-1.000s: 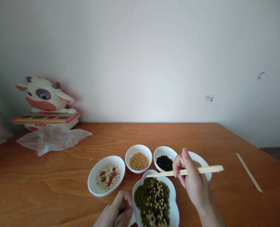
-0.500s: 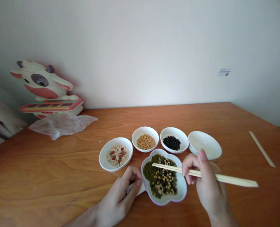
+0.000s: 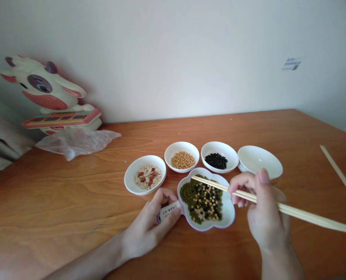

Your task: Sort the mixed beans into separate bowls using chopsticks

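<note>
My left hand [image 3: 145,229] is closed on the short labelled handle [image 3: 170,209] of a white, lilac-edged, flower-shaped dish [image 3: 229,212]. Green mung beans [image 3: 188,194] lie in it, mixed with black and yellow beans [image 3: 209,200]. Between the fingers and thumb of my right hand [image 3: 266,217] is a pair of pale wooden chopsticks [image 3: 309,217]. Their tips are close together over the dish's upper left part; whether a bean is between them, I cannot tell.
Behind the dish stand white bowls of peanuts [image 3: 148,177], soybeans [image 3: 183,160] and black beans [image 3: 216,161], plus a white bowl [image 3: 257,157] with nothing visible inside. A paper chopstick sleeve [image 3: 335,166] lies right. Clear plastic bag [image 3: 79,142] and cow toy piano [image 3: 56,97] sit back left.
The whole view has shifted, so the table things appear higher. The chopstick tips have moved slightly toward the dish's far rim. My left hand still grips the handle, whose label now shows.
</note>
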Demonstrator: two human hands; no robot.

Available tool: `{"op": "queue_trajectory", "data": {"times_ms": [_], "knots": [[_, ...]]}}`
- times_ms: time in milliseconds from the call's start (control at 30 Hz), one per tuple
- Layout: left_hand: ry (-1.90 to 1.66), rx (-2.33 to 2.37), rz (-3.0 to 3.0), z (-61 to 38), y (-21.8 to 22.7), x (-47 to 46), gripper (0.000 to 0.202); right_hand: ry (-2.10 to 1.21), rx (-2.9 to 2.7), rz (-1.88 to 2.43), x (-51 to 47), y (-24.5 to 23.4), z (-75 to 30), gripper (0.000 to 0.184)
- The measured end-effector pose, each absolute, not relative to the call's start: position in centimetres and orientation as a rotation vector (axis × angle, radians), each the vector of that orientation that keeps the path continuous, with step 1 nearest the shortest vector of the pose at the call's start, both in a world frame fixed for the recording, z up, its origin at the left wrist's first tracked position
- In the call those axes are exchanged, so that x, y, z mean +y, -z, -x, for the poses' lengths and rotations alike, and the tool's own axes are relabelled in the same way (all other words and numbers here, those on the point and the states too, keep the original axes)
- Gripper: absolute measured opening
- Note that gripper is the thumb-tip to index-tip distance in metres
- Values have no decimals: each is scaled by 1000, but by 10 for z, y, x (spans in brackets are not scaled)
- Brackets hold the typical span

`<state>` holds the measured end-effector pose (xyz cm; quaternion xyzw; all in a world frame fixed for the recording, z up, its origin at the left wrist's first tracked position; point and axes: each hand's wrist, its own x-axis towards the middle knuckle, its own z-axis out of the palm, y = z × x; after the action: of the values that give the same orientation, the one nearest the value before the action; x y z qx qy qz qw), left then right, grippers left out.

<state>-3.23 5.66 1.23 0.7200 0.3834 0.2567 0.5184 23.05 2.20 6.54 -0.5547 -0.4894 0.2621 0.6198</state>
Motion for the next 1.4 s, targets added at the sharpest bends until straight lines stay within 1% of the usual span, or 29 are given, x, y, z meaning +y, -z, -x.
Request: {"op": "queue_trajectory", "data": {"times_ms": [133, 233, 433, 600, 633, 733, 867, 1067, 1300, 1400], "knots": [[-531, 974, -1843, 38, -12, 56, 26, -536, -1078, 1305, 8, -64, -242, 73], [-537, 976, -1864, 38, -11, 58, 25, -517, -1034, 1320, 2, -59, -254, 73], [-591, 1000, -1890, 37, -12, 62, 21, -605, -922, 1262, 18, -49, -261, 73], [-619, 963, -2085, 38, -13, 61, 10, -611, -1011, 1261, 19, -46, -248, 73], [-634, 949, -2155, 38, -13, 59, 11, -589, -1047, 1257, 17, -47, -246, 71], [-652, 915, -2342, 40, -12, 53, 24, -544, -1085, 1231, 11, -50, -243, 68], [-644, 899, -2500, 43, -12, 49, 35, -557, -999, 1226, 9, -56, -241, 70], [-684, 923, -2653, 48, -9, 57, 40, -515, -950, 1214, 16, -59, -240, 68], [-433, 1003, -3175, 61, -11, 53, 54, -487, -899, 1224, 18, -58, -239, 66], [-478, 1028, -3146, 56, -12, 52, 50, -512, -917, 1213, 17, -60, -237, 65]]}}
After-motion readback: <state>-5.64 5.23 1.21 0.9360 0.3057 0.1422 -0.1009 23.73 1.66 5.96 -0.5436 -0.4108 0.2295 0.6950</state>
